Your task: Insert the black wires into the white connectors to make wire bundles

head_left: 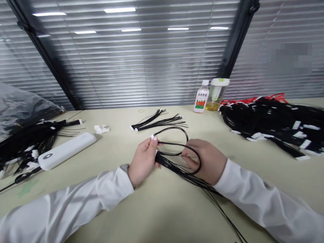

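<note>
Above the table, my left hand (143, 160) is closed on a bundle of black wires (170, 164), gripping it near one end. A small white connector (152, 136) pokes out by the thumb. From that grip, black wires curve into loops (187, 135) toward my right hand (208, 158). The right hand's fingers are bent and pinched around the wires, partly hidden behind a loop and slightly blurred. Beneath the right wrist the bundle trails on toward the lower right, with a few loose wires (226, 216) spreading out.
Two short wire bundles (159, 123) lie ahead. A pink-labelled bottle (201, 98) and lidded jar (217, 94) stand behind. Heaped black wires (273, 118) fill the right; more wires (32, 138), a white power bank (67, 151) and plastic bag (22, 104) are left.
</note>
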Available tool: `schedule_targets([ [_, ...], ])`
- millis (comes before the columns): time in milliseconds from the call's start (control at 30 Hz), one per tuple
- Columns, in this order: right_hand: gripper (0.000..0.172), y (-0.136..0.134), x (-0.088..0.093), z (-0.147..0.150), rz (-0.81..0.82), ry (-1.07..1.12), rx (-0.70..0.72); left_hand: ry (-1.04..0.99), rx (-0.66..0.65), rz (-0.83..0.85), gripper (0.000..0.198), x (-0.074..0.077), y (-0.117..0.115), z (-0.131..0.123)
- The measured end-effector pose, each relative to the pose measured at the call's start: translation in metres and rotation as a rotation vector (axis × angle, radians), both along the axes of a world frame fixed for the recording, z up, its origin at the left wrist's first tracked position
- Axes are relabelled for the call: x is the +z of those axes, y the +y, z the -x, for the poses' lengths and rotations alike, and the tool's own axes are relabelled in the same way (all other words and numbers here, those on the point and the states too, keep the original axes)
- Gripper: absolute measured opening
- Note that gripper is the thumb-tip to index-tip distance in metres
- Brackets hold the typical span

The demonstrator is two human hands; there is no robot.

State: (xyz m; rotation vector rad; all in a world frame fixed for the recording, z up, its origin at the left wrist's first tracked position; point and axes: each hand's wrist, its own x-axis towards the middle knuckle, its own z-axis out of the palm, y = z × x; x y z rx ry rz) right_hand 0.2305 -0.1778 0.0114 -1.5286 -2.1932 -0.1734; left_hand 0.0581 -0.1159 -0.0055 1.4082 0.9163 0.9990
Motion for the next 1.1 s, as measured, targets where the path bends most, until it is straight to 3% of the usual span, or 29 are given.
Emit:
schedule_targets([
  [100,0.016,0.005,0.007,-0.015,-0.148,-0.048,-0.147,-0.029,0.018,0.038,0.040,-0.003,0.003,0.000],
  [167,0.015,0.007,0.013,-0.022,-0.252,0.055,-0.211,-0.043,0.005,0.052,0.040,-0.004,0.003,0.000],
  [300,0.023,0.008,0.017,-0.023,-0.394,0.673,-0.103,-0.038,-0.034,0.068,0.041,-0.003,0.001,0.000],
  [400,0.017,0.006,0.018,-0.017,-0.285,1.187,0.061,-0.003,-0.076,0.036,0.043,0.000,-0.003,0.001],
  [467,0.013,0.002,0.019,-0.011,-0.176,1.327,0.116,0.013,-0.093,0.013,0.044,0.001,-0.006,0.001],
  [633,0.049,-0.005,0.017,0.004,0.191,1.266,0.118,0.018,-0.138,0.053,0.045,0.002,-0.008,0.002],
  [800,0.023,-0.003,0.007,0.011,0.364,1.121,0.029,0.011,-0.195,0.072,0.046,0.000,-0.008,0.003],
  [1100,0.024,-0.011,0.017,0.009,0.324,0.924,-0.051,-0.055,-0.155,0.136,0.043,-0.001,-0.005,0.002],
])
